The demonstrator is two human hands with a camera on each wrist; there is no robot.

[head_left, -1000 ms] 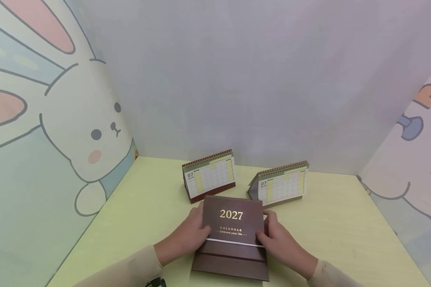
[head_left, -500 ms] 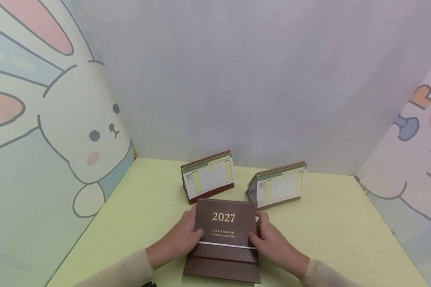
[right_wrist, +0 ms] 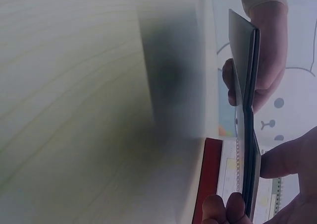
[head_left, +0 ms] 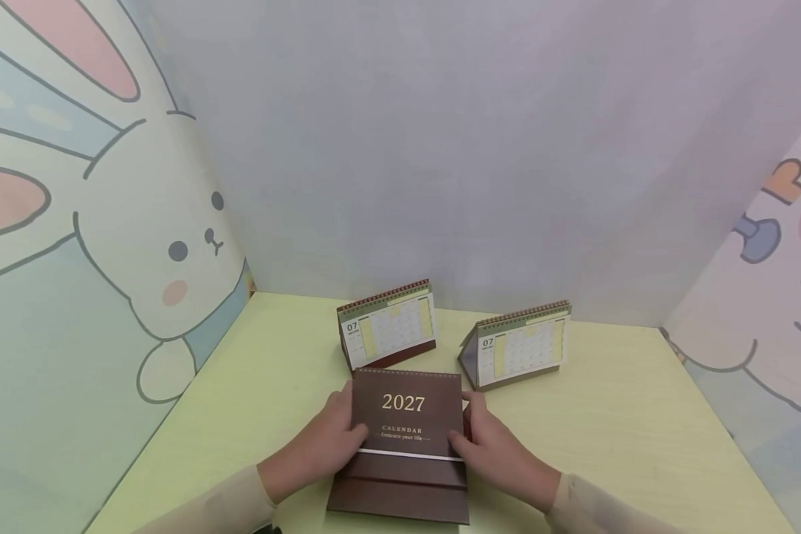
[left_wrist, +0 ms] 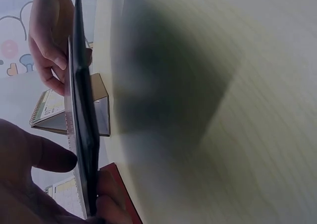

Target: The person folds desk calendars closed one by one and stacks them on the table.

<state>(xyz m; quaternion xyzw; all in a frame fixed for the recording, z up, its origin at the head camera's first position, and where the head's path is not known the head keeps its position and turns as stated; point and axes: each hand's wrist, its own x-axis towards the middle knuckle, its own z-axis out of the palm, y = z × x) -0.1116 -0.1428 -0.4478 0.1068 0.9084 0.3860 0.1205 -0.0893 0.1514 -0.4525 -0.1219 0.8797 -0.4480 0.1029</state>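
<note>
- A pale yellow-green table [head_left: 614, 423], its wood grain showing in the wrist views.
- Behind it, a plain lilac-grey wall [head_left: 400, 148].
- Left wall [head_left: 47, 371]: a big white cartoon rabbit [head_left: 133, 245] on light blue.
- Right wall [head_left: 788, 460]: another cartoon, partly cut off, with an orange heart [head_left: 783, 181].
- Soft light, blurred shadow [left_wrist: 168, 80].

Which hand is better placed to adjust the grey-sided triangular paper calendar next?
Probably the right hand: it appears nearer the grey-sided calendar than the left hand. Both grip the dark brown rectangular 2027 calendar, so the right must let go first.
</note>
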